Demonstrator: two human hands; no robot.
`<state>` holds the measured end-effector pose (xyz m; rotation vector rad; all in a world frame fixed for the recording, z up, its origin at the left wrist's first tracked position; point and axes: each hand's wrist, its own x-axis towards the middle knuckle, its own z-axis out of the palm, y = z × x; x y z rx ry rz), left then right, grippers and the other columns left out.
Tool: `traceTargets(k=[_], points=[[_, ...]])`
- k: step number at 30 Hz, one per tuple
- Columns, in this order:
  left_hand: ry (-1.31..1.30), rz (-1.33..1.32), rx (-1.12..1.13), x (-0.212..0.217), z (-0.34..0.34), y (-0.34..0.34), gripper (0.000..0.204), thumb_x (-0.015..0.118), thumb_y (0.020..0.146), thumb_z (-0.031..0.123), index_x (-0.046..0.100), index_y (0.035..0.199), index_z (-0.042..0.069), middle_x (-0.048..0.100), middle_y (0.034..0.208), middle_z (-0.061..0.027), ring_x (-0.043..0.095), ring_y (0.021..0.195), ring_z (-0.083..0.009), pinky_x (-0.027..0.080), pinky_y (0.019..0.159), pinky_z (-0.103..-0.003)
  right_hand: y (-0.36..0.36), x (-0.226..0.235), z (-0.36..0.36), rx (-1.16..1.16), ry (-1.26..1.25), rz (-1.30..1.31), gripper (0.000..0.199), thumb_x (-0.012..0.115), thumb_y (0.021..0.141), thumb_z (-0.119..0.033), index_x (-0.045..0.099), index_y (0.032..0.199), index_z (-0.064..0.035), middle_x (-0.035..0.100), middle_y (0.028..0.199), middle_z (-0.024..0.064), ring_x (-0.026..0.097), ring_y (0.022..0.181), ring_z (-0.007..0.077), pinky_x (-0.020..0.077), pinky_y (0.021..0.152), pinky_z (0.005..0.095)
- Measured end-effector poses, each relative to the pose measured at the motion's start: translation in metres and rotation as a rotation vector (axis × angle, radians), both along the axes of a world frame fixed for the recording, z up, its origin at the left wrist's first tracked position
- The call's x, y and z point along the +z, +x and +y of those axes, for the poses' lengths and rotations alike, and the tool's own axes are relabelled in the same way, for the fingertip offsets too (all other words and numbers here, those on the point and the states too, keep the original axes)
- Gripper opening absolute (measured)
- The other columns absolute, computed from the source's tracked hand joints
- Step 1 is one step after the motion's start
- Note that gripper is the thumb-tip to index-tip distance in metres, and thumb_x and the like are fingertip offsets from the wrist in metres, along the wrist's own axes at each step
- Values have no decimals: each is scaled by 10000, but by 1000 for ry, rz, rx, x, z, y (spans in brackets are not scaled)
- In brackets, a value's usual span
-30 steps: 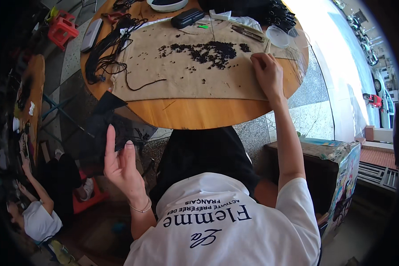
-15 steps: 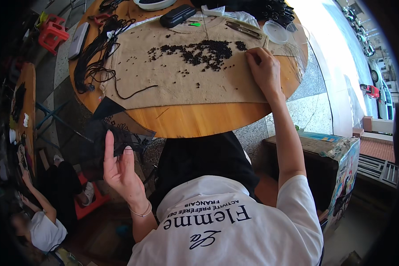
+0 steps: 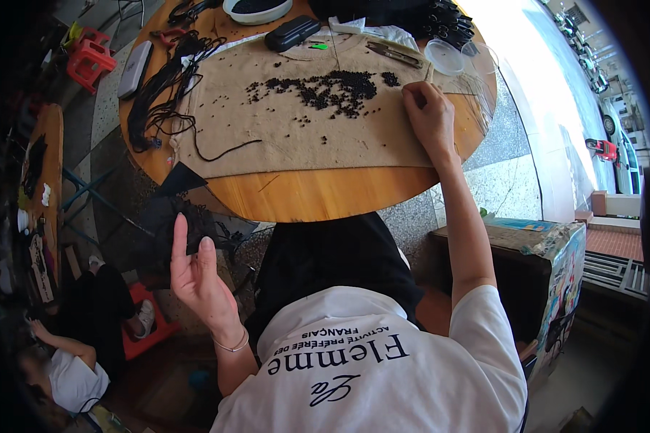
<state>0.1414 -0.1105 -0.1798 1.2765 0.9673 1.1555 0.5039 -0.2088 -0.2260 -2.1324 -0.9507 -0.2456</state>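
Observation:
My left hand is raised in front of the table's near edge, index finger and thumb upright and apart. A sheer black fabric with a dark pattern spreads behind and beside those fingers, held up by this hand; its other fingers are mostly hidden. On the table my right hand rests on a beige knitted cloth, its fingertips pinched together. Whatever is between them is too small to make out. Just left of it lie a small cluster of black beads and a larger scattered pile of black beads.
The round wooden table also bears black cords, a black case, thread snips, a clear round lid and a white bowl of beads. A worn cabinet stands right. Another person sits at lower left.
The fabric beside my left hand has folded in and bunched closer to the fingers. My right hand's pinched fingers have turned slightly at almost the same spot. The view has shifted a little.

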Motion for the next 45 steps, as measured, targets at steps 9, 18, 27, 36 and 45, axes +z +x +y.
traceTargets(k=[9,18,27,36,45], points=[[12,-20,-6,-2,-1,-1,411,533,862,-73,473,1268,-58,520,1294,-109,420,675,10,361,610,-136,2,-3,2,15,9,-10,102,602,810,-122,625,841,-27,622,810,138,622,744,289,493,684,356],[-124,-317,-224,7,-2,-7,401,477,911,67,445,1289,-60,423,1375,-176,495,836,-59,454,786,-233,-3,-1,7,110,-200,-214,209,523,892,-111,631,1063,-60,597,969,140,613,822,327,480,710,381],[-167,24,-225,15,-14,-7,479,545,867,-28,429,1331,-3,537,1260,-111,521,774,-25,457,679,-162,-27,19,-2,-54,-199,-291,162,529,910,-132,627,998,-38,604,922,114,619,758,265,472,642,345],[4,67,-292,22,-33,9,464,563,866,-39,452,1315,-2,561,1227,-76,535,857,-26,472,749,-175,-221,80,-26,628,192,308,124,652,814,-13,641,937,-10,552,762,42,531,635,101,417,561,217],[165,-32,-294,32,-54,19,457,566,859,-67,467,1302,-10,604,1100,-63,552,810,-33,451,712,-156,-238,87,-26,535,264,253,147,658,795,-3,651,940,-29,565,770,65,553,613,141,435,540,244]])
